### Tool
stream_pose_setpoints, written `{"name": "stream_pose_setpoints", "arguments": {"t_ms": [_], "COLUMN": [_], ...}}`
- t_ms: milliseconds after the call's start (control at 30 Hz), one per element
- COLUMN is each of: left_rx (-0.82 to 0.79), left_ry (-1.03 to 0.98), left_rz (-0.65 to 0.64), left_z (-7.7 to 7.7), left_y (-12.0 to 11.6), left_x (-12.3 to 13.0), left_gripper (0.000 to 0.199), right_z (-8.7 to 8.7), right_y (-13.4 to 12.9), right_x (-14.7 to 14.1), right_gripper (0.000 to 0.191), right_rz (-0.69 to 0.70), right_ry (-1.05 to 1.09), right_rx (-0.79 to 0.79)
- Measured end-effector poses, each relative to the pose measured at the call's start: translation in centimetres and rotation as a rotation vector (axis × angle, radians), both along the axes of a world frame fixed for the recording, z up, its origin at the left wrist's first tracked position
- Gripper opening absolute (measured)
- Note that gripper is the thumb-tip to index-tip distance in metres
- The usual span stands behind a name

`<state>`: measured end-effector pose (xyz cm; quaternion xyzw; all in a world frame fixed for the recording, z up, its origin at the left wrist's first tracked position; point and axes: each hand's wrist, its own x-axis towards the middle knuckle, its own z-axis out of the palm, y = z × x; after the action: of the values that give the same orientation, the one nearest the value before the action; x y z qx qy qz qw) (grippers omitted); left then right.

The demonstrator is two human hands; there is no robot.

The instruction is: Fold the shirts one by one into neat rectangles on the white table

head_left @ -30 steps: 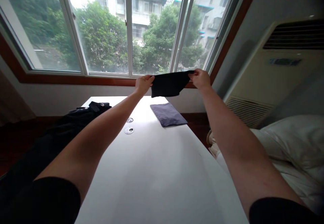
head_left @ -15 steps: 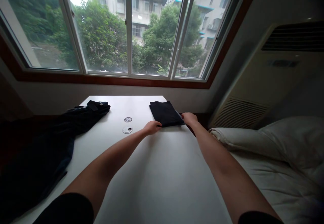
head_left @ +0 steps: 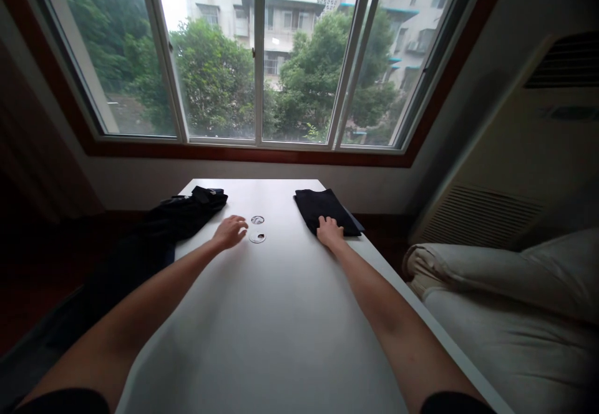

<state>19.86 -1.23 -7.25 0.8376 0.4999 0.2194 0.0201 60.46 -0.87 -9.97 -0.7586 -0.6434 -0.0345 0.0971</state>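
Observation:
A folded black garment (head_left: pixel 322 207) lies flat near the far right corner of the white table (head_left: pixel 262 326), with a bluish-grey layer showing at its right edge. My right hand (head_left: pixel 330 231) rests on its near edge, fingers spread over the cloth. My left hand (head_left: pixel 230 231) is above the table to the left, fingers apart and holding nothing. It is nearest to the two round cable holes in the tabletop and to a heap of dark clothes (head_left: pixel 199 211), which hangs over the table's left edge.
A cream cushioned seat or bed (head_left: pixel 505 289) stands along the right side of the table. Behind it is a floor-standing air conditioner (head_left: pixel 486 214). Beyond the table's far edge are a wall and a wide window (head_left: pixel 290 147) with a brown frame.
My left hand has let go of the folded garment and moved left toward the clothes heap. My right hand has shifted from the garment's right edge onto its near edge. The view has turned slightly left.

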Motion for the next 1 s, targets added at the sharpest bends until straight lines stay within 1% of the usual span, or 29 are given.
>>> {"name": "stream_pose_setpoints", "arguments": {"t_ms": [67,133,167,200,233,267,300,367,400,467,567,633,733,800,867,933,1000], "left_rx": [0.074,0.146,0.128,0.063,-0.036,-0.116,-0.178,-0.211,-0.199,-0.171,-0.177,-0.207,-0.281,-0.369,-0.456,-0.544,-0.680], "left_ry": [0.050,0.124,0.159,0.184,0.200,0.211,0.220,0.241,0.252,0.262,0.226,0.163,0.020,-0.097,-0.192,-0.236,-0.260], "left_rz": [0.302,0.633,0.771,0.879,0.939,0.949,0.930,0.846,0.807,0.763,0.691,0.573,0.284,0.091,-0.075,-0.269,-0.485], "left_z": [0.7,1.3,1.5,1.7,1.8,1.9,2.0,2.4,2.7,3.6,4.8,5.3,5.3,4.9,4.7,4.8,5.2], "left_y": [-0.2,-0.7,-1.0,-1.3,-1.5,-1.7,-1.8,-1.9,-2.0,-2.1,-2.3,-2.8,-4.7,-7.1,-10.2,-13.3,-15.4], "left_x": [-6.3,-12.2,-14.9,-17.2,-19.1,-20.6,-21.6,-22.2,-21.9,-20.5,-17.0,-14.1,-8.9,-4.8,-0.4,3.4,6.1], "left_gripper": [0.027,0.042,0.049,0.053,0.055,0.055,0.053,0.046,0.044,0.044,0.046,0.042,0.034,0.035,0.035,0.037,0.035], "right_z": [-0.1,-0.2,-0.3,-0.6,-0.8,-1.1,-1.5,-2.0,-2.2,-2.6,-2.9,-3.1,-3.3,-3.3,-3.2,-2.9,-2.4], "right_y": [0.5,0.9,1.0,1.0,1.0,0.9,0.9,0.7,0.7,0.7,0.8,0.8,0.6,0.4,0.1,-0.3,-0.7], "right_x": [-1.5,-2.9,-3.6,-4.3,-5.1,-5.9,-6.7,-8.3,-9.1,-10.4,-11.5,-11.7,-11.5,-11.4,-11.6,-11.8,-12.0], "right_gripper": [0.040,0.034,0.032,0.029,0.028,0.026,0.026,0.025,0.024,0.024,0.022,0.021,0.018,0.018,0.022,0.028,0.034], "right_rz": [-0.068,-0.067,-0.045,-0.019,0.004,0.023,0.037,0.053,0.062,0.089,0.175,0.269,0.397,0.442,0.463,0.458,0.426], "right_ry": [0.027,0.049,0.057,0.063,0.066,0.068,0.068,0.076,0.083,0.109,0.188,0.262,0.353,0.388,0.407,0.409,0.406], "right_rx": [0.048,0.108,0.139,0.174,0.211,0.246,0.273,0.297,0.294,0.280,0.259,0.240,0.231,0.218,0.186,0.151,0.135]}}
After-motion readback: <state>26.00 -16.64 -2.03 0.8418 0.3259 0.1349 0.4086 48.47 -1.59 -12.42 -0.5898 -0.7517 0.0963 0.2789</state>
